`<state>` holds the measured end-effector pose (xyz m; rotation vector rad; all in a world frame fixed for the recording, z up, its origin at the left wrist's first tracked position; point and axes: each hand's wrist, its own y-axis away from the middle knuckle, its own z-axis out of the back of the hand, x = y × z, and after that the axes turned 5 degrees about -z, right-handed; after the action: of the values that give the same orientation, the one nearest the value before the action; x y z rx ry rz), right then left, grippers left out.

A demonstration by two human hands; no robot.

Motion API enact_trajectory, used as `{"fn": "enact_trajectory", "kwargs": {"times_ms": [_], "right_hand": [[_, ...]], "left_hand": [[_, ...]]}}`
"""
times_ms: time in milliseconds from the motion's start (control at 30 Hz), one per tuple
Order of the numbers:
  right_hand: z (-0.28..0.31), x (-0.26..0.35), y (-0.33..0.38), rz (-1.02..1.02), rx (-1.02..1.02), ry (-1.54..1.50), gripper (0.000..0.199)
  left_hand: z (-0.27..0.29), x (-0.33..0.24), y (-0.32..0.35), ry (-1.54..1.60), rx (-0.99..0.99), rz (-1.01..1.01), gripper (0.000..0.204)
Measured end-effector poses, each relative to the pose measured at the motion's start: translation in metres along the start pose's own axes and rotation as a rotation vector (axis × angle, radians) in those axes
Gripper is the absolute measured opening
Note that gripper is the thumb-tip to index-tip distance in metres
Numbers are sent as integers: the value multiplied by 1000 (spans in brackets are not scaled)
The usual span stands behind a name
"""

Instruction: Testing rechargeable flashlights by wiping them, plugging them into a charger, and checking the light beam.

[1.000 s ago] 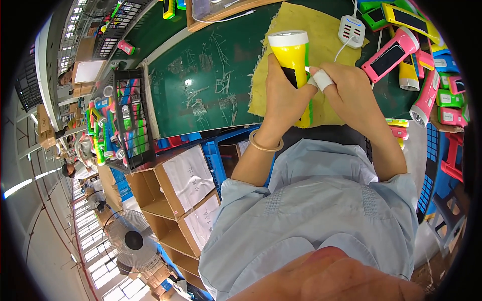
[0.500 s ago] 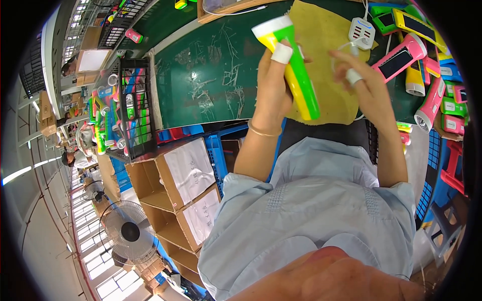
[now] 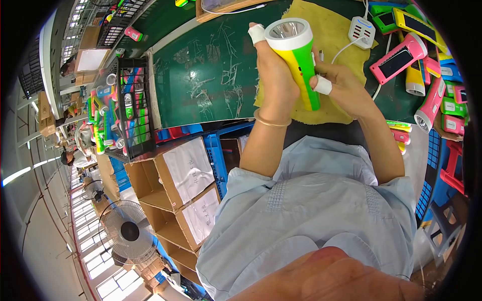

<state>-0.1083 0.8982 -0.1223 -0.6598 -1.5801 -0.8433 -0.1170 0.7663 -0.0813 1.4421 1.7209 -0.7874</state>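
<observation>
My left hand [image 3: 276, 75] is wrapped around a yellow and green flashlight [image 3: 299, 65] with a white head. The lamp end tilts up, showing its reflector, and my taped left thumb sticks up beside it. My right hand [image 3: 346, 90] is at the flashlight's right side, its taped thumb against the body. A white cable [image 3: 344, 49] runs from a white multi-port USB charger [image 3: 361, 32] into my right fingers, with a small plug tip showing above them. The fingers' exact grip is partly hidden. Under both hands lies a yellow cloth [image 3: 329, 30].
Pink, yellow and green flashlights with dark panels [image 3: 399, 60] are piled at the right of the green table [image 3: 191, 65]. A black crate [image 3: 135, 110] of flashlights stands at the left. Below are cardboard compartments [image 3: 160, 185] and a fan [image 3: 129, 231]. A wooden tray [image 3: 226, 11] is at the far edge.
The flashlight has turned, so its reflector and the side with a small red spot now face me. My right hand has moved left to touch it, drawing the cable along.
</observation>
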Motion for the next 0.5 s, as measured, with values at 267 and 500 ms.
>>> {"fn": "enact_trajectory", "kwargs": {"times_ms": [267,500], "right_hand": [[21,-8,11,-7,179,30,53],[92,70,71,102,-761,-161,47]], "left_hand": [[-10,3,3,184,74,94,70],[14,-18,-50,-119,277,-51,53]]}}
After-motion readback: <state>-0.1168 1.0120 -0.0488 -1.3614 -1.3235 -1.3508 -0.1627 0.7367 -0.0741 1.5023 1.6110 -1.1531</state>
